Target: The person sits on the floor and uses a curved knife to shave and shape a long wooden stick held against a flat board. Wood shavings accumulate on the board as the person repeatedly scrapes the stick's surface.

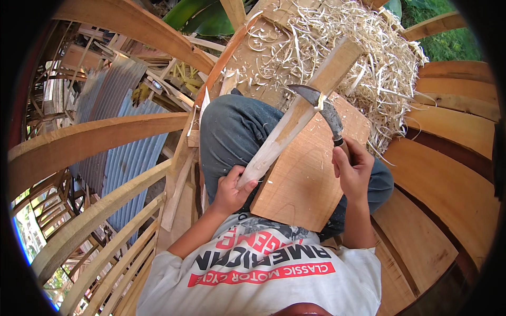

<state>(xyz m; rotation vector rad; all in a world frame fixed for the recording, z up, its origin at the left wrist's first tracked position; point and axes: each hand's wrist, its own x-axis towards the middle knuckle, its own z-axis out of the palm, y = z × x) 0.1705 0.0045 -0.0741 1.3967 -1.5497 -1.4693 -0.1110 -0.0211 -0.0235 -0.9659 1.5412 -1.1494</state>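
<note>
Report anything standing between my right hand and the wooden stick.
Only the curved knife, held in your right hand and crossing the wooden stick. Nothing else visible stands between them; your left hand grips the stick's near end.

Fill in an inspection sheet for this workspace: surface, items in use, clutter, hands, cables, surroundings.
Surface: wide board between the person's legs, with a few chips on it.
Items in use: long wooden stick, slanting up to the right; curved knife, its blade crossing the stick, apparently touching it.
Clutter: thick heap of pale wood shavings beyond the board.
Hands: left hand grips the stick's near end; right hand grips the knife handle.
Cables: nothing seen.
Surroundings: curved timbers on the left, broad planks on the right; corrugated metal sheets past the left timbers; green leaves at the far end.
</note>
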